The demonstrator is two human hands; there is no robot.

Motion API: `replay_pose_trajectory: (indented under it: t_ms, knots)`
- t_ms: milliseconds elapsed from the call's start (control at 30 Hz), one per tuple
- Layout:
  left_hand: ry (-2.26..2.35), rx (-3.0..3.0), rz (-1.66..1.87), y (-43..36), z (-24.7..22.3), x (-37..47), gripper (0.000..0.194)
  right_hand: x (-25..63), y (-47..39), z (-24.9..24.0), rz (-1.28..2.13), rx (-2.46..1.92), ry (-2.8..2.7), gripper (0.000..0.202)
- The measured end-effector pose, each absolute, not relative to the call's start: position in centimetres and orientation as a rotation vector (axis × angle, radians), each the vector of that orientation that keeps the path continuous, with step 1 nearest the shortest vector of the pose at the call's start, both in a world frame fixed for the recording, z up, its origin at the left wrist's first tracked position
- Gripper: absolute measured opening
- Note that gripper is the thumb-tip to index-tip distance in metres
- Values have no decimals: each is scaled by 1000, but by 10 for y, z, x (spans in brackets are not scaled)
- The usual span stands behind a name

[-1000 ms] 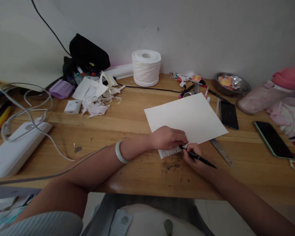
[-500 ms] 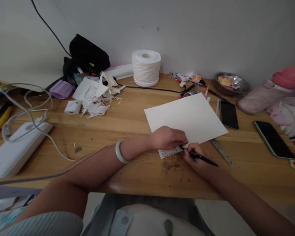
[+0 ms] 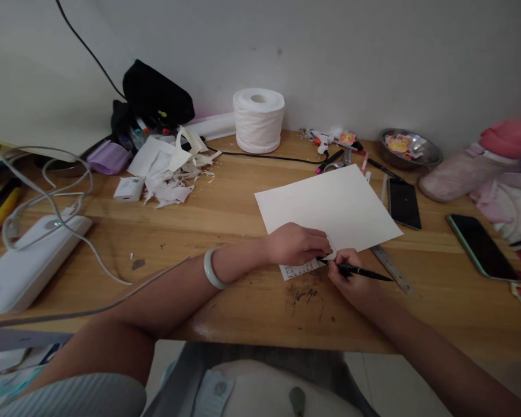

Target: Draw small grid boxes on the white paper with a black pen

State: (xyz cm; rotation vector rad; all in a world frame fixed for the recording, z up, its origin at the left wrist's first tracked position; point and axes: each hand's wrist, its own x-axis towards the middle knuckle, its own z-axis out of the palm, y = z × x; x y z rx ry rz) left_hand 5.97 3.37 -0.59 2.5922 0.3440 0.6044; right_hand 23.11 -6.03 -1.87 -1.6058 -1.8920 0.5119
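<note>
A white sheet of paper [image 3: 325, 200] lies askew on the wooden desk, with dark looped line drawings [image 3: 298, 270] along its near edge. My left hand [image 3: 297, 243] rests on that near part, its fingers stretched to the right and lying against the sheet; it holds nothing, though its fingertips partly hide the drawing. Close by on the right, my right hand [image 3: 351, 275] is closed around a black pen [image 3: 367, 273]. The pen's tip meets the paper by my left fingertips, and its back end points right. A metal ruler [image 3: 393, 269] sticks out from under the sheet.
Behind the sheet stand a white tissue roll [image 3: 259, 121] and a metal bowl [image 3: 410, 149]. Two phones [image 3: 404, 202] and a pink-lidded bottle [image 3: 469, 165] are at right. Paper scraps [image 3: 169, 174], a white power bank [image 3: 35, 263] and looped cables lie left.
My right hand has shifted slightly up and right, and the pen's back end has risen to a flatter angle. My left hand and the paper stay in place.
</note>
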Motion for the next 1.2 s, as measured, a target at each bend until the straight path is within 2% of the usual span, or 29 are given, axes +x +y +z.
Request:
replay_pose_trajectory:
  t_ms: [1200]
  knots:
    - [344, 2601, 557, 34, -6, 60, 17, 232, -49, -13, 561, -1620, -1794, 7]
